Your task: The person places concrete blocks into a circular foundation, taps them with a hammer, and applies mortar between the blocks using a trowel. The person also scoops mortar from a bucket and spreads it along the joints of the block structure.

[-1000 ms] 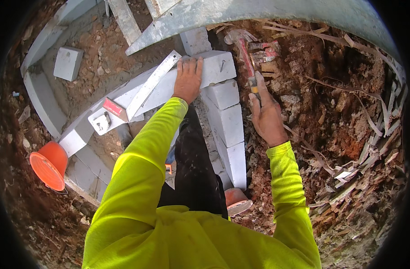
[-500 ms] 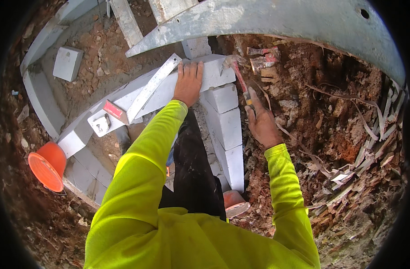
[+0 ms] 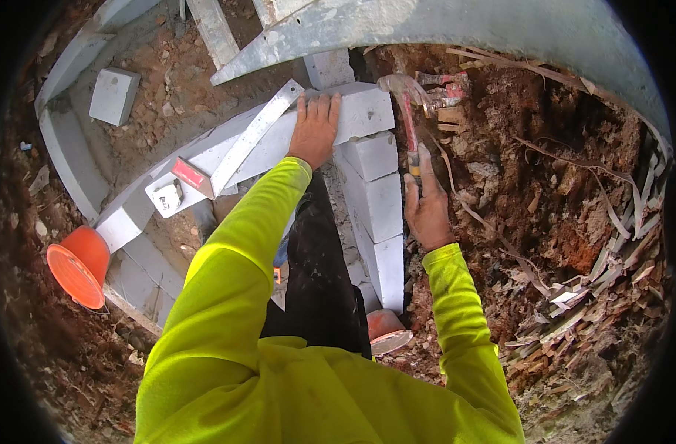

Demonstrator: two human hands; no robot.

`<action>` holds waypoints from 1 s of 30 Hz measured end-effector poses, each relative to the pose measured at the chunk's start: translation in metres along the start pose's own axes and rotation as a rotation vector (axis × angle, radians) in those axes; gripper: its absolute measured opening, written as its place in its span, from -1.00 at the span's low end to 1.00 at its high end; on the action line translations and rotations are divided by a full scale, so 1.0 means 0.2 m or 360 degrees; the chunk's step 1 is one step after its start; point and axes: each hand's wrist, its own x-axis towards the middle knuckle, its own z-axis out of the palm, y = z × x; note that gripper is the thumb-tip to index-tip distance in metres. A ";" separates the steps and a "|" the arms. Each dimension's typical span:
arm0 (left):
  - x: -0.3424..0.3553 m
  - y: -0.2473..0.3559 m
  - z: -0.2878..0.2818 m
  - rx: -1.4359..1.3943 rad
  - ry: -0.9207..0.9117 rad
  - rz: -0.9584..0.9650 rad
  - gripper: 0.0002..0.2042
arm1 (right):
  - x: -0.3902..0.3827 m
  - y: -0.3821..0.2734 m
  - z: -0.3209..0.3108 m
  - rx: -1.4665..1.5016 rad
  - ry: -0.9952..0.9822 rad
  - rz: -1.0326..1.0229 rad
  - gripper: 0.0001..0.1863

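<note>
My left hand lies with fingers stretched out on top of a long pale masonry block, near its right end. Beside its fingertips, the metal blade of a try square crosses the block at a slant. The square's red stock rests against the block's edge. My right hand has the grip end of a red-handled hammer between thumb and fingers. The hammer's head is up beside the block's right end, over the soil. Below that end runs a wall of pale blocks.
A large grey curved metal sheet spans the top. One orange bucket lies tipped at left; another is beside the block wall. A loose pale block sits on the dirt. Red and pale scraps, roots and rubble cover the right bank.
The hammer's head has swung up and to the right, away from the block's end. My right hand has shifted slightly. My left hand stays on the block.
</note>
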 end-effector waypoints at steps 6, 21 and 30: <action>-0.01 0.02 0.02 0.0035 -0.0032 0.0006 0.04 | -0.03 -0.05 -0.05 0.0071 -0.0326 0.0299 -0.37; -0.01 0.02 0.00 -0.0003 -0.0028 -0.0010 0.00 | -0.23 0.17 0.14 0.0036 -0.0203 0.0230 -0.37; -0.04 0.01 -0.03 0.0029 -0.0104 0.0060 0.08 | -0.28 0.08 0.13 0.0234 0.0025 0.0176 -0.40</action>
